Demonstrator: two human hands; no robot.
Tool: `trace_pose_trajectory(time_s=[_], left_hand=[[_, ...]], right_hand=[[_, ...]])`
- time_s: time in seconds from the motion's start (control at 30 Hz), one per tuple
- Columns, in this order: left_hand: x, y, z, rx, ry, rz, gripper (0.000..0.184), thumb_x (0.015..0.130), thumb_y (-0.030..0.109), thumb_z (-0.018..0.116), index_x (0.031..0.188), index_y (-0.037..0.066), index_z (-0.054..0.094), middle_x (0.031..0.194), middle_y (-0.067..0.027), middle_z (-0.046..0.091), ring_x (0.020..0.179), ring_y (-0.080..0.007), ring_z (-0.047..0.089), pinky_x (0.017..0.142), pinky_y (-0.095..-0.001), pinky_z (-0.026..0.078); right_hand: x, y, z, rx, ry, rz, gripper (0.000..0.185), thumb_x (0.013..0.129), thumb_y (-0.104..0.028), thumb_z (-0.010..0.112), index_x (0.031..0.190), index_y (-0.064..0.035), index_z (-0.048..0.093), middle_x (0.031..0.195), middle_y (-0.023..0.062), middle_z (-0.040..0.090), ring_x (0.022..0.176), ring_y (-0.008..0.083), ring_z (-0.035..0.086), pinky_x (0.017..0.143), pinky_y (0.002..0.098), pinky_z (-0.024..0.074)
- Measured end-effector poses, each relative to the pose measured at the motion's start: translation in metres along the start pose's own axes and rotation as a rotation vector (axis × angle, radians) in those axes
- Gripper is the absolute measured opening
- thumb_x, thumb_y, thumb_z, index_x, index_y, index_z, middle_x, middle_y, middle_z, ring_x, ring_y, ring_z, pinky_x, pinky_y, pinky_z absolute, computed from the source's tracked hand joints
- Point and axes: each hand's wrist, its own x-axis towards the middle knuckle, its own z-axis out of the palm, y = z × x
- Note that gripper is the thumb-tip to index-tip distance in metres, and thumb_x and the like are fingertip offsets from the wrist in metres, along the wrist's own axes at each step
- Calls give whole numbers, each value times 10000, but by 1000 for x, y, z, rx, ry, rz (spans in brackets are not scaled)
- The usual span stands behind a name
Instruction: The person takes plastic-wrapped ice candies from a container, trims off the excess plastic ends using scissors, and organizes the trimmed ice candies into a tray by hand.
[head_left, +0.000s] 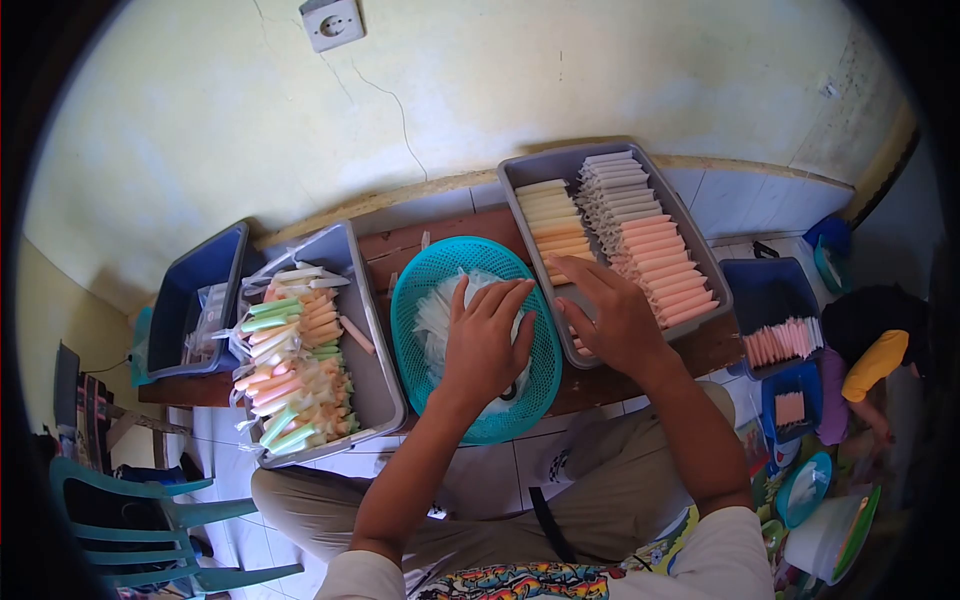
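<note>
My left hand (487,338) is over the turquoise mesh basket (541,400), fingers extended, thumb apart, with nothing visible in it. Clear plastic bags (434,322) lie loosely in that basket, partly hidden under the hand. To the right, my right hand (618,318) hovers over the near left edge of a grey tray (697,222), its thumb and fingers apart and holding nothing I can see. Rows of slim wrapped sticks fill much of this tray: yellow to orange sticks (556,222), whitish sticks (612,183) and pink sticks (668,268). A small dark object beneath my left hand is unclear.
Left of the basket, another grey tray (383,405) holds bagged bundles of colored sticks (290,360). Beyond it stands a dark blue bin (205,262). All rest on a wooden bench (400,240) against the wall. A person (880,335) bends near blue bins (765,285) at right.
</note>
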Motion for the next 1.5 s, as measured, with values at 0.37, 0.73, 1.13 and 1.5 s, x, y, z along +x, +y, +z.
trace_pose_trajectory(time_s=[0.37, 0.73, 1.13, 1.5], left_hand=[[-36, -32, -54, 84, 117, -69, 393, 983, 185, 774, 1357, 82, 704, 1283, -116, 746, 1222, -320, 698, 1224, -592, 376], [-69, -67, -121, 169, 179, -164, 360, 983, 199, 782, 1310, 68, 712, 1273, -135, 750, 1221, -351, 696, 1188, -587, 424], [-103, -99, -160, 176, 337, -245, 303, 935, 78, 780, 1230, 27, 742, 1182, -175, 763, 1077, -397, 707, 969, -486, 535], [-143, -133, -196, 240, 391, -343, 297, 935, -75, 677, 1202, 21, 763, 1157, -174, 772, 1075, -391, 726, 948, -471, 564]], right_hand=[[19, -38, 31, 75, -23, -62, 539, 999, -223, 766, 1479, -26, 620, 1403, 232, 683, 1286, 412, 676, 1070, 461, 561], [46, -87, 67, 180, -47, -188, 551, 990, -205, 770, 1466, 21, 610, 1392, 259, 678, 1281, 432, 672, 1089, 478, 543], [76, -146, 128, 326, -74, -265, 545, 974, -169, 785, 1452, 29, 612, 1348, 256, 691, 1187, 424, 711, 1009, 453, 575], [97, -192, 200, 451, -134, -273, 527, 947, -138, 786, 1419, 25, 617, 1312, 245, 694, 1152, 432, 704, 983, 475, 577]])
